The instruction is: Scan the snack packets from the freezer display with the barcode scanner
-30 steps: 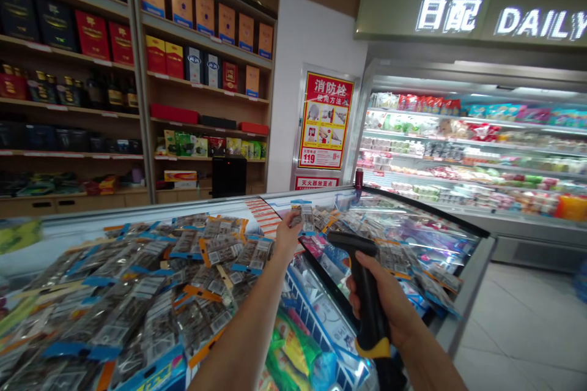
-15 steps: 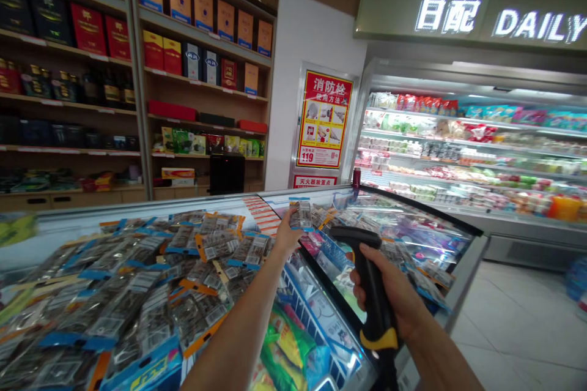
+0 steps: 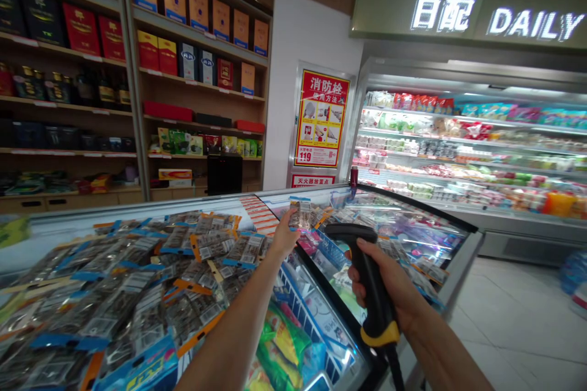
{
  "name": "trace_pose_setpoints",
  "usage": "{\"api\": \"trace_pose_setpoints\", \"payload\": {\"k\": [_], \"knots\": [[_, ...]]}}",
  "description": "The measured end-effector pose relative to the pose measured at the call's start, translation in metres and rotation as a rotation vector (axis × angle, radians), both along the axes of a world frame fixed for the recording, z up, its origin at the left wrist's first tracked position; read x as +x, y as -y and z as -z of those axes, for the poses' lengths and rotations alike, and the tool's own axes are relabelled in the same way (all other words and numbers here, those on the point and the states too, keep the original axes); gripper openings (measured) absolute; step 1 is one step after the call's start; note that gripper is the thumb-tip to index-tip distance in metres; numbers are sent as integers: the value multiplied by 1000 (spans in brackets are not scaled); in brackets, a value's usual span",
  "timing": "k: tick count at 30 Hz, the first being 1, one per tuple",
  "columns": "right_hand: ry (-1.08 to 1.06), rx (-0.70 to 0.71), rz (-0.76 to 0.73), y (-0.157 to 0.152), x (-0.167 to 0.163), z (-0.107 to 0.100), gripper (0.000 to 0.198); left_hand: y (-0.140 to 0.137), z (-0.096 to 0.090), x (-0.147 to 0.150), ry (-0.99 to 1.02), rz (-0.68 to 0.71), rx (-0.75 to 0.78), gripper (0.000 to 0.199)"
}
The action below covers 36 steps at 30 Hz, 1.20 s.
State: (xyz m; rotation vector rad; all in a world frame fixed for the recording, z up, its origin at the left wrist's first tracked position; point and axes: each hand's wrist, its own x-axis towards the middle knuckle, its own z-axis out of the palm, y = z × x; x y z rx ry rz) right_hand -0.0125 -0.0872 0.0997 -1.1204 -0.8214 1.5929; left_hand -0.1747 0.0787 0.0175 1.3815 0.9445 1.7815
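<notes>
The left hand [image 3: 285, 239] pinched a packet [image 3: 301, 213] by its left side over the freezer's [image 3: 463, 262] far middle, where a loose hold could have dropped it among others; the right hand [image 3: 385, 271] gripped a scanner [image 3: 372, 293], whose cord [image 3: 395, 369] might have snagged on the near rim. A loose pile [image 3: 132, 268] spread left, more packets [image 3: 431, 270] lay right, and a basket [image 3: 305, 311] sat below, partly hidden by the left arm.

Blk-and-yellow pistol-shaped plastic scanner [image 3: 373, 288]: smooth, matt. Clear flat plastic pkts [image 3: 244, 249] w/ blue/orange edges: v. glossy, crinkled. Brown upright wood shelving [image 3: 202, 111]: smooth, matt. Pale square tiles [image 3: 498, 302]: slt. sheen.
</notes>
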Motion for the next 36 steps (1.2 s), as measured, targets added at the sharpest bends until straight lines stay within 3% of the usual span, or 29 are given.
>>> {"api": "trace_pose_setpoints", "payload": {"k": [10,16,23,30,36], "knots": [[5,-62,-129,-7,10,-20,28,-1,2,-3,-257,-33,4,62],[104,-61,-133,-10,14,-30,28,4,-1,-1,-247,-30,-44,64],[103,-51,-107,-11,14,-25,27,5,-4,-2,-237,-51,-89,63],[145,26,46,-20,24,-9,24,1,-10,-15,-475,-321,-191,54],[134,67,171,-30,39,13,22,28,-38,-53,-795,-585,-441,36]]}}
